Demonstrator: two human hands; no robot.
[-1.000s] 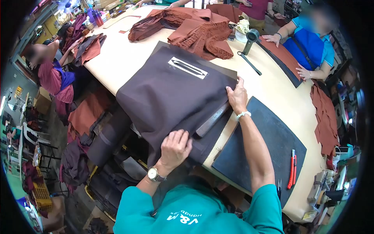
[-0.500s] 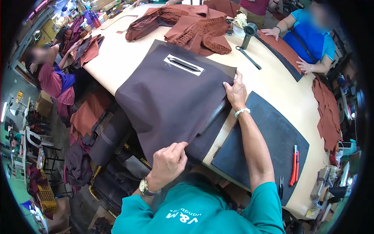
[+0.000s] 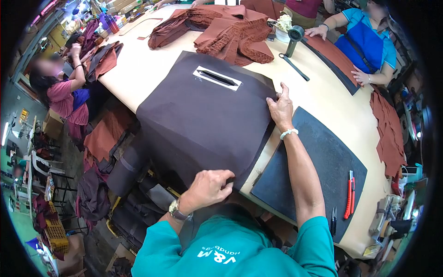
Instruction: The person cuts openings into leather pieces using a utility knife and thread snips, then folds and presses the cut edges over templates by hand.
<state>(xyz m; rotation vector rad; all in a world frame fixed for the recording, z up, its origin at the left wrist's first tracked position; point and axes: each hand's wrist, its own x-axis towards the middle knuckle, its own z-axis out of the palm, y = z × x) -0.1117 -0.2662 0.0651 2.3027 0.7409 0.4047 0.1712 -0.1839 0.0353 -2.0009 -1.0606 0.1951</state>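
Note:
A large dark brown sheet lies nearly flat over the table edge, with a white-bordered black slot near its far side. At the sheet's near right corner is my left hand, fingers bent and pressed together; whatever is pinched there is too small to make out. My right hand rests at the sheet's right edge, thumb and forefinger apart. Beside it, a dark cutting mat carries red-handled cutters and small black snips.
Reddish-brown pieces are heaped at the back of the table. A handheld fan stands behind my right hand. One person touches a brown strip at the right; another person is at the left.
The sheet has come down flatter and now covers the metal bar seen earlier under its right side. My left hand has moved right with the corner. The person at the left has raised a hand.

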